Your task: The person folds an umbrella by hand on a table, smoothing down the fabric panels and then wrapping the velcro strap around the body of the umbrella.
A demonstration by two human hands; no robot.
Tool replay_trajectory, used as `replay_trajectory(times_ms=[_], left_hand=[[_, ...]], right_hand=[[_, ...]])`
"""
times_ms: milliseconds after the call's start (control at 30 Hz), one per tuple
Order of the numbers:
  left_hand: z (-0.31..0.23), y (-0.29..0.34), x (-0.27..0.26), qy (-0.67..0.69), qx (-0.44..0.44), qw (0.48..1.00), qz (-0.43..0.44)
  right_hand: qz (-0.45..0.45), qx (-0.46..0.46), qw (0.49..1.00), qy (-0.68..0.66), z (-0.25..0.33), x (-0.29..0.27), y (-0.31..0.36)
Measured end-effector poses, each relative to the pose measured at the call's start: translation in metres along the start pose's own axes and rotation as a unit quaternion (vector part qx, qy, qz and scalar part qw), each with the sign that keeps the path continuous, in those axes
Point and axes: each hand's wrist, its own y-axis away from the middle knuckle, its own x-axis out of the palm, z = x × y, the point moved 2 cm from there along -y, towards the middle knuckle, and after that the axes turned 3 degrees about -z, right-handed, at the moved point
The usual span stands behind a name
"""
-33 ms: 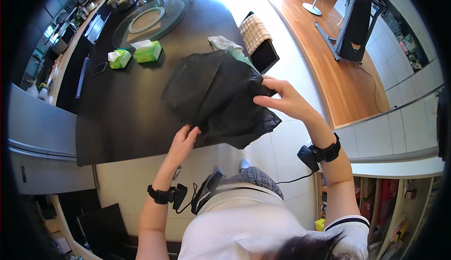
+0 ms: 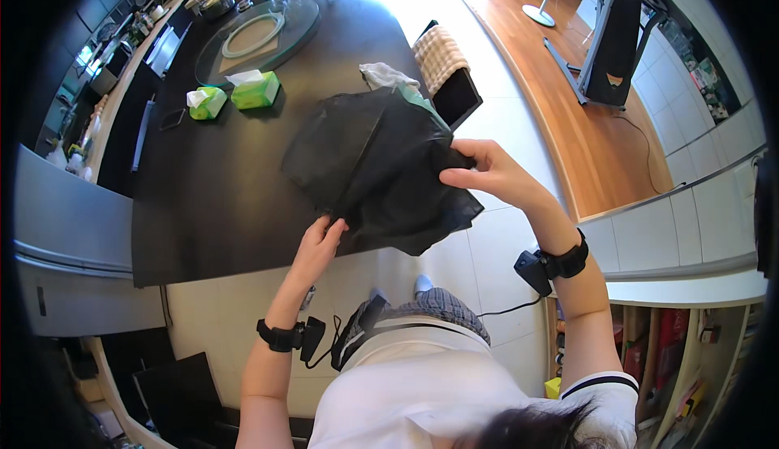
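- On a dark table (image 2: 211,205) in a bright room, partly past its near right corner: a thin black sheet (image 2: 381,173), all crumpled
- Pinched at its near left edge by thumb and fingers of the left hand (image 2: 319,248)
- Pinched at its right edge by thumb and fingers of the right hand (image 2: 499,174)
- Just beyond, a grayish cloth (image 2: 385,75)
- Farther left, two green tissue boxes (image 2: 256,93)
- Farther still, a round glass plate (image 2: 296,31)
- Far right, a treadmill (image 2: 613,59) on wood floor (image 2: 560,136)
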Motion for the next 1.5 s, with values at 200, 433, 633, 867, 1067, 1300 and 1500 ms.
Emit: replay_trajectory(times_ms=[200,433,633,867,1067,1300,1500], left_hand=[[0.012,-0.005,0.004,0.007,-0.021,0.999,-0.029],[0.017,-0.006,0.007,-0.095,0.038,0.992,-0.072],[0.004,-0.001,0.022,-0.112,0.069,0.989,-0.074],[-0.006,0.006,0.028,-0.103,0.074,0.991,-0.039],[-0.003,0.002,0.03,-0.113,0.062,0.991,-0.036],[0.02,-0.008,0.033,-0.02,0.048,0.998,-0.044],[0.001,0.0,0.033,-0.08,0.098,0.986,-0.109]], right_hand=[[0.095,0.163,0.982,-0.009,-0.008,-0.001,-0.001],[0.083,0.166,0.969,-0.161,-0.025,0.005,-0.001],[0.08,0.273,0.936,-0.208,-0.035,0.02,-0.013],[0.048,0.294,0.928,-0.223,-0.022,0.024,-0.025],[0.046,0.275,0.936,-0.217,-0.031,0.02,-0.027],[-0.226,-0.006,0.973,0.053,-0.021,-0.009,-0.027],[-0.154,0.002,0.986,-0.061,-0.039,0.023,0.077]])
